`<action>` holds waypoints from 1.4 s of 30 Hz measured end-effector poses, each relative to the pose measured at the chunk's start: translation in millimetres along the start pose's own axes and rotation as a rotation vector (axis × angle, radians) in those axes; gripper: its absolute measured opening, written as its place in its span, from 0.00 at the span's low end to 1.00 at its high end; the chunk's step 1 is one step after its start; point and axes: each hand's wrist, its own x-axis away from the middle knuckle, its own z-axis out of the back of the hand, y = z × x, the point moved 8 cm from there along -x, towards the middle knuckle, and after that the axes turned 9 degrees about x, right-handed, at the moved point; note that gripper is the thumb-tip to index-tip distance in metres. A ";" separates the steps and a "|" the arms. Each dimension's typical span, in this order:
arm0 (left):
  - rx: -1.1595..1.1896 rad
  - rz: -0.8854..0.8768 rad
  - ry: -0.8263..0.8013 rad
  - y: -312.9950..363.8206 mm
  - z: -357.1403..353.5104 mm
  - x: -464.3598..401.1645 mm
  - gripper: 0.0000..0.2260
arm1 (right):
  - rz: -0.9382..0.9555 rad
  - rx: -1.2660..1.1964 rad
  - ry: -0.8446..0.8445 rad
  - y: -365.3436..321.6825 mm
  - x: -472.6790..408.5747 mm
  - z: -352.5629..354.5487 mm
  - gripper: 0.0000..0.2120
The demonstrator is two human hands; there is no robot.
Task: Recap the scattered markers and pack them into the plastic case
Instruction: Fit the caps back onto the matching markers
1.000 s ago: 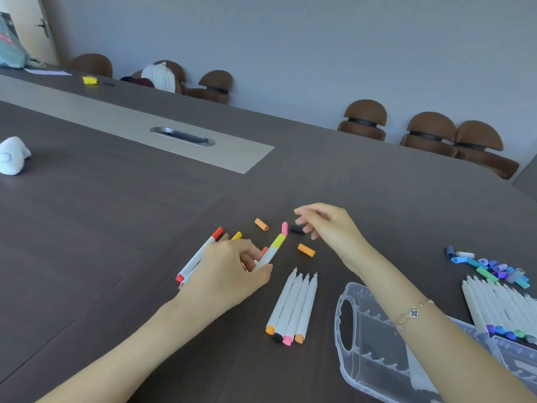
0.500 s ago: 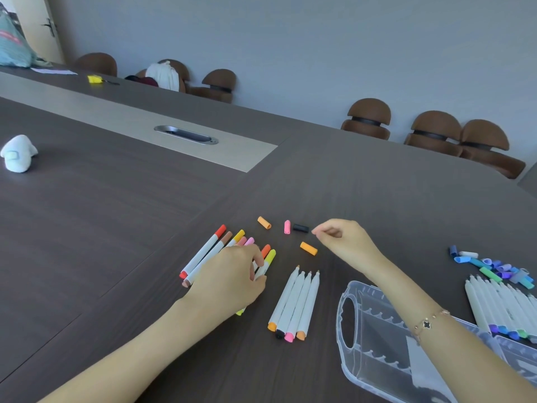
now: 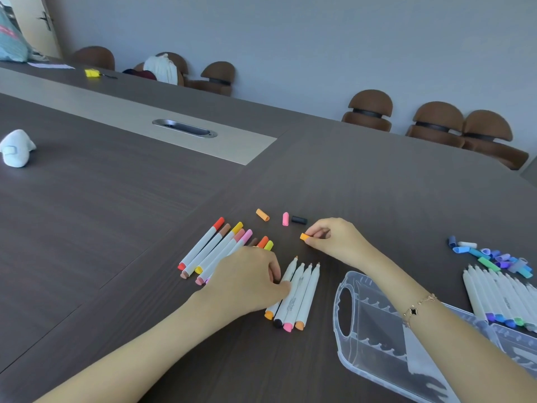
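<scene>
Print on the uncapped markers (image 3: 299,292) is too small to read. The right hand (image 3: 337,239) pinches an orange cap (image 3: 304,236); the left hand (image 3: 247,283) – fingers curled – grips one uncapped marker. The clear case (image 3: 374,330) lies open just right of them on a dark table (image 3: 116,213) – brown chairs (image 3: 369,109) along a grey wall.

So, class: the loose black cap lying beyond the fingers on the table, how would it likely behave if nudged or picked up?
The black cap is a short cylinder lying on its side on the smooth table, so a nudge would probably roll it. It looks small and hollow, likely very light. Being stubby rigid plastic, it probably needs a fingertip pinch, as the right hand uses on the orange cap.
</scene>
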 end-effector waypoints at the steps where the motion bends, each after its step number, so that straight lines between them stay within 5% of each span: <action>1: -0.016 0.010 0.003 0.7 -0.1 -0.1 0.08 | 0.002 0.012 0.000 0.0 0.2 0.1 0.05; 11: -0.103 0.160 -0.011 -1.2 -3.4 -6.3 0.11 | 0.017 -0.112 0.053 1.0 -0.7 7.6 0.01; 21: 0.270 0.155 0.093 -20.1 38.4 6.6 0.07 | -0.027 -0.624 -0.100 -19.3 11.5 12.1 0.10; 32: 0.302 0.103 0.109 -19.2 40.6 4.7 0.07 | 0.076 -0.545 -0.115 -43.7 15.1 10.3 0.12; 42: 0.277 0.076 0.114 -20.6 38.4 2.0 0.08 | -0.039 -0.818 -0.051 -30.8 13.8 15.4 0.09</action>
